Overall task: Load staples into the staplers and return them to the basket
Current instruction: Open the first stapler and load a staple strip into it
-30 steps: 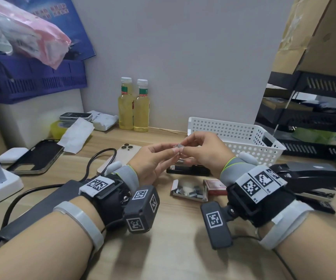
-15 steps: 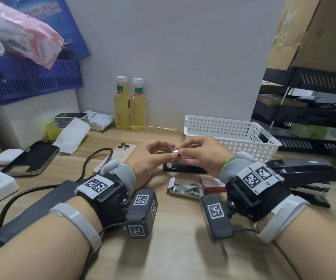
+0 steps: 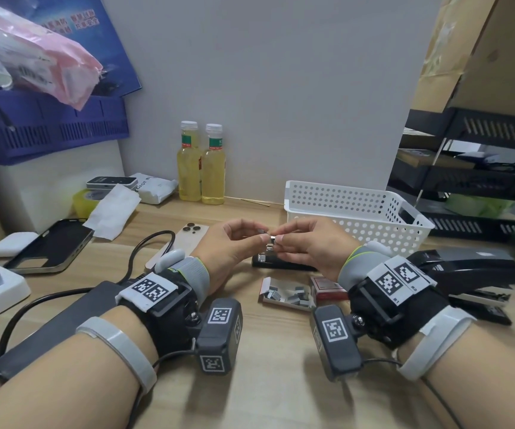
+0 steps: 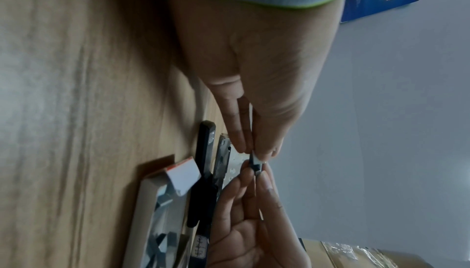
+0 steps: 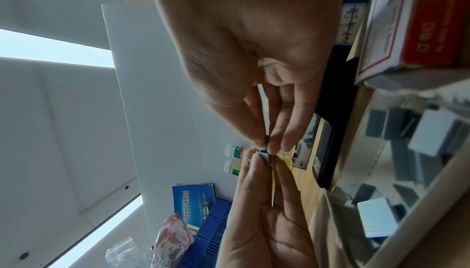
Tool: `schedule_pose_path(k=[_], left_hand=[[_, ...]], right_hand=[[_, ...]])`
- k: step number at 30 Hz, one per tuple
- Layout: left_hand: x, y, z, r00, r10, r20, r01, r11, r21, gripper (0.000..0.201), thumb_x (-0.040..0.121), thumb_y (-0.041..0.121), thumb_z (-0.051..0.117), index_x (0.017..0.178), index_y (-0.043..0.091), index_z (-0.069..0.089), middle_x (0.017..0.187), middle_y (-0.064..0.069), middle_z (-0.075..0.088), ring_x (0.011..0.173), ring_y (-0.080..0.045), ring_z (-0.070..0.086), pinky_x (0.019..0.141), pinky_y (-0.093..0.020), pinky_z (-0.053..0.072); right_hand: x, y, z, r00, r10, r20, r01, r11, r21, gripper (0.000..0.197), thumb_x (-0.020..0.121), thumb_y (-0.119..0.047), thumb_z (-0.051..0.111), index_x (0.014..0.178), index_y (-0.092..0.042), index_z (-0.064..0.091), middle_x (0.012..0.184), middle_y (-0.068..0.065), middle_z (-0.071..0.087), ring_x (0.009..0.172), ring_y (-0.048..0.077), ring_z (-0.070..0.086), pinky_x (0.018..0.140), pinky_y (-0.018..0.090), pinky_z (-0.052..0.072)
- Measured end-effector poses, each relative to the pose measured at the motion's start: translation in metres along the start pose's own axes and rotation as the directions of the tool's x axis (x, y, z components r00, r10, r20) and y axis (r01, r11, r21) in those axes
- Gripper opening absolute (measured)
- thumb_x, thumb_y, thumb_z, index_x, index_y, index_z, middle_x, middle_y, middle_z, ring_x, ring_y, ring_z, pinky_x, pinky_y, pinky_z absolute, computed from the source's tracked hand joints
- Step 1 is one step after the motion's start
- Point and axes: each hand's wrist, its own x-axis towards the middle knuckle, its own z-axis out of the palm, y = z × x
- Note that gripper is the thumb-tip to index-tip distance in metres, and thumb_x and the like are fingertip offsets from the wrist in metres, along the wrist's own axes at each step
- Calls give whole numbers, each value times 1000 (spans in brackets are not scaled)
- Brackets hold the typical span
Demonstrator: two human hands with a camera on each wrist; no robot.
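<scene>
Both hands meet above the desk and pinch one small silver strip of staples [image 3: 269, 238] between them. My left hand [image 3: 251, 235] holds its left end with thumb and forefinger; my right hand [image 3: 282, 239] holds the right end. The wrist views show the same strip of staples [image 4: 256, 164] [image 5: 265, 154] pinched end to end. Under the hands lies a small black stapler [image 3: 284, 262], opened out flat. An open box of staples [image 3: 287, 295] lies in front of it, beside its red sleeve [image 3: 327, 287]. A large black stapler [image 3: 469, 269] lies at the right. The white basket [image 3: 355, 212] stands behind.
Two yellow bottles [image 3: 202, 164] stand by the wall. A phone [image 3: 185, 239], a phone case [image 3: 50, 246], a black cable [image 3: 145, 252] and a dark pad [image 3: 61, 323] lie to the left. Black shelf trays [image 3: 472, 178] stand at the right.
The hands have shifted slightly, still pinching the staples together between their fingertips. The head view has moved a little; nothing on the desk has moved.
</scene>
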Motion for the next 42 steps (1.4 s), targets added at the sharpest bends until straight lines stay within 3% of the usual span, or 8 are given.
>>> schedule_pose_path(k=[3, 8, 13, 17, 22, 27, 34, 42], left_hand=[[-2, 3, 1, 1000, -15, 4, 15, 1000, 11, 14, 82, -1, 75, 95, 4, 71, 93, -13, 75, 89, -28, 73, 84, -35, 60], [-2, 4, 1, 999, -26, -26, 26, 999, -36, 15, 82, -1, 75, 96, 0, 69, 97, -23, 74, 86, -30, 74, 82, -35, 60], [3, 5, -2, 987, -35, -156, 18, 994, -112, 11, 84, -2, 73, 94, 2, 70, 88, -16, 75, 82, -24, 72, 82, -31, 61], [8, 2, -9, 968, -69, -241, 30, 986, -162, 10, 86, 1, 73, 95, 3, 69, 88, -13, 75, 79, -20, 73, 82, -29, 61], [11, -2, -13, 956, -85, -283, 30, 981, -191, 11, 87, 1, 72, 97, 1, 68, 92, -15, 73, 86, -23, 72, 85, -30, 60], [9, -2, -12, 957, -84, -276, 35, 983, -180, 13, 87, 1, 71, 99, 0, 67, 92, -16, 73, 84, -23, 72, 83, -29, 61], [8, -1, -11, 961, -93, -261, 49, 984, -170, 13, 88, 0, 70, 101, -1, 67, 91, -17, 72, 88, -25, 72, 88, -35, 60], [8, -2, -12, 965, -95, -245, 56, 985, -164, 11, 87, 1, 71, 98, 1, 68, 87, -16, 72, 85, -25, 72, 87, -34, 60]], right_hand=[[1, 1, 0, 1000, -7, -2, 7, 1000, 28, 9, 87, 10, 66, 91, 2, 69, 78, 11, 73, 73, 16, 74, 72, 23, 61], [0, 1, 1, 999, -40, 11, 39, 998, 54, 9, 85, 12, 67, 91, 6, 68, 79, 14, 71, 74, 19, 73, 71, 23, 61], [4, -1, -1, 994, -87, -70, 77, 988, -130, 7, 85, 4, 73, 91, 1, 71, 83, 15, 67, 75, 20, 67, 71, 25, 62], [16, -4, -3, 982, -154, -111, 70, 836, -544, 7, 79, -13, 82, 80, -17, 77, 82, 7, 77, 72, 14, 66, 78, 32, 59], [23, -15, 6, 981, -191, -45, 80, 601, -795, 5, 77, -27, 82, 79, -23, 80, 76, -9, 77, 66, 1, 62, 62, 17, 45], [27, -13, 11, 981, -194, -25, 87, 547, -833, 4, 75, -28, 84, 76, -26, 80, 67, -15, 71, 69, -1, 61, 63, 18, 45], [29, -9, 12, 973, -227, -30, 100, 538, -837, 3, 75, -26, 82, 76, -24, 81, 77, -10, 76, 81, 7, 67, 73, 22, 51], [30, -8, 15, 971, -236, -41, 90, 517, -851, 2, 76, -27, 82, 76, -25, 81, 79, -10, 75, 80, 6, 64, 65, 16, 44]])
